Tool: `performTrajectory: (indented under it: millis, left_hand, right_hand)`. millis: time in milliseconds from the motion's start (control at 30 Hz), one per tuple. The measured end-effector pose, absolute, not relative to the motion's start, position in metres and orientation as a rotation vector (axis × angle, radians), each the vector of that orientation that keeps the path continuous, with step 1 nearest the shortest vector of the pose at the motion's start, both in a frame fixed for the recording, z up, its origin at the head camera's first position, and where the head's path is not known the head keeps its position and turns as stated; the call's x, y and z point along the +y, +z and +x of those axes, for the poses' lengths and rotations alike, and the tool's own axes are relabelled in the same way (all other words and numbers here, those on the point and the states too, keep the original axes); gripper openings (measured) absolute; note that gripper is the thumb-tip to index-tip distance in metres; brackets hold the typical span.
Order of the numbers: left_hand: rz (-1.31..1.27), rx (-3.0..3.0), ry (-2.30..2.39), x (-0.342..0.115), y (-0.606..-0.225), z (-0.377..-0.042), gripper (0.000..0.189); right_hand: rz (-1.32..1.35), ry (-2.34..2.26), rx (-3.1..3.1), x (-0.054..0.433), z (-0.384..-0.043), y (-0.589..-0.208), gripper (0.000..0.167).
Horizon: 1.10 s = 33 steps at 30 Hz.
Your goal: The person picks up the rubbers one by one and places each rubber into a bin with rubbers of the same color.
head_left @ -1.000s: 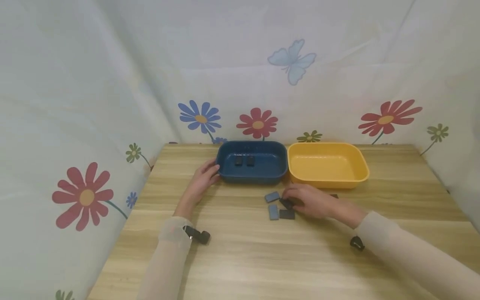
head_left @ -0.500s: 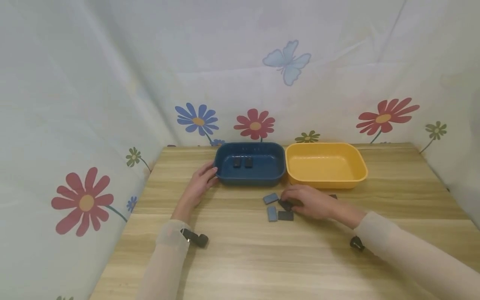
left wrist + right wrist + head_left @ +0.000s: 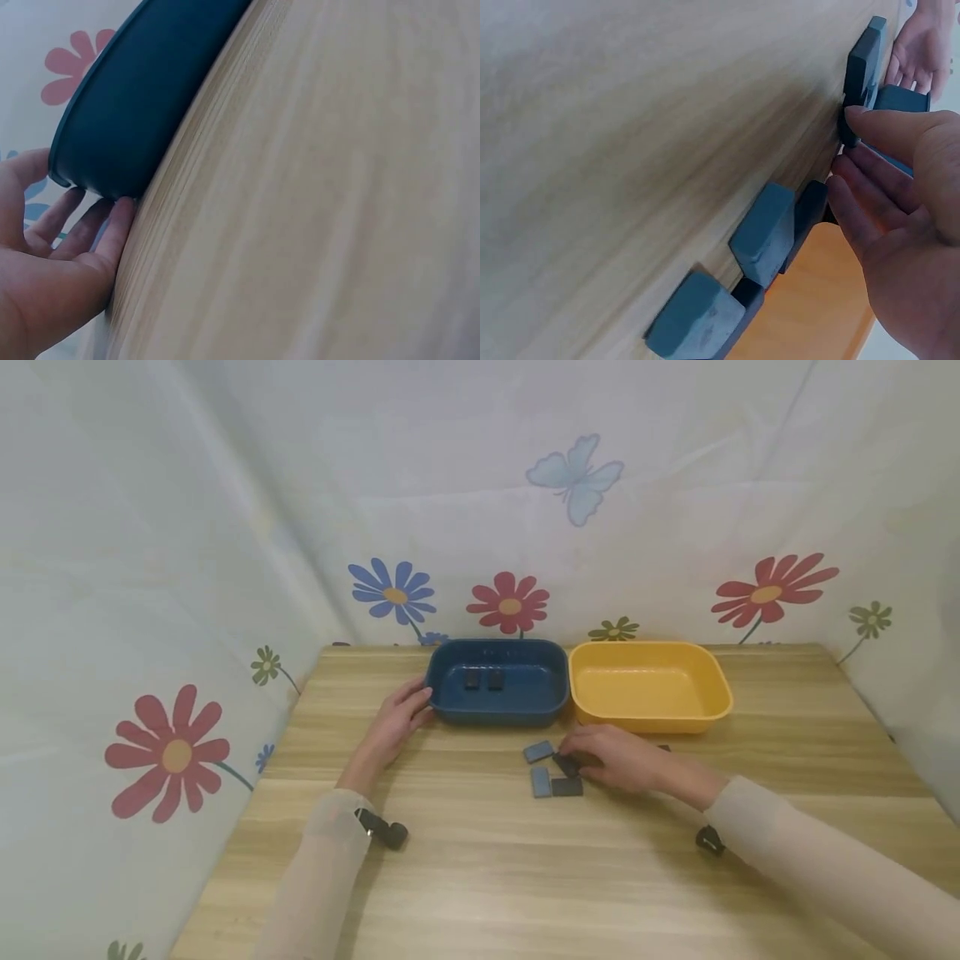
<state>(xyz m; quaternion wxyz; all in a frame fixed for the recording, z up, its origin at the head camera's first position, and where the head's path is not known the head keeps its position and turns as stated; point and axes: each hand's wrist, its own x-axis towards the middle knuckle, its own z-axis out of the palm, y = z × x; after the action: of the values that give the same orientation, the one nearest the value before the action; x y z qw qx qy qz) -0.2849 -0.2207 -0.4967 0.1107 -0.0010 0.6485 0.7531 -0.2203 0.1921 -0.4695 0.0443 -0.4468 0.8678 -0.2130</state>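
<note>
My right hand (image 3: 618, 760) pinches a small black rectangular block (image 3: 566, 765) on the table between thumb and fingers. Beside it lie two grey-blue blocks, one tilted (image 3: 538, 752) and one upright in view (image 3: 541, 782), and another black block (image 3: 567, 787). In the right wrist view, more grey-blue blocks (image 3: 765, 232) and black blocks (image 3: 806, 217) sit beyond the hand, mostly hidden from the head view. My left hand (image 3: 395, 720) touches the left end of a blue bin (image 3: 498, 718) with its fingertips, fingers only loosely bent. Two black blocks (image 3: 471, 680) lie inside that bin.
A yellow bin (image 3: 652, 724) stands against the blue bin's right side. Both are near the back edge of the wooden table (image 3: 480, 877), before a flowered cloth (image 3: 450, 510). One dark block's edge (image 3: 664, 747) shows behind the right wrist.
The view shifts slightly with the head. Both hands stay in place, the left at the blue bin and the right at the black block; the blocks keep their arrangement.
</note>
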Motion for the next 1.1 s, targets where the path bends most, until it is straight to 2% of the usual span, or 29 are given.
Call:
performTrajectory:
  millis: [300, 567, 833, 1100]
  left_hand:
    - [-0.001, 1.896, 2.218, -0.220, -0.497, -0.292, 0.054]
    - [0.007, 1.902, 2.218, -0.220, -0.495, -0.293, 0.054]
    - [0.022, 1.898, 2.214, -0.221, -0.492, -0.291, 0.055]
    - [-0.007, 1.895, 2.204, -0.223, -0.495, -0.291, 0.057]
  right_hand:
    - [-1.265, -0.684, 2.686, 0.191, -0.223, -0.444, 0.035]
    - [-1.294, -0.766, 2.714, 0.181, -0.230, -0.420, 0.034]
    - [-1.151, -0.893, 2.817, 0.169, -0.256, -0.405, 0.037]
    - [-0.947, -0.926, 2.847, 0.152, -0.290, -0.406, 0.040]
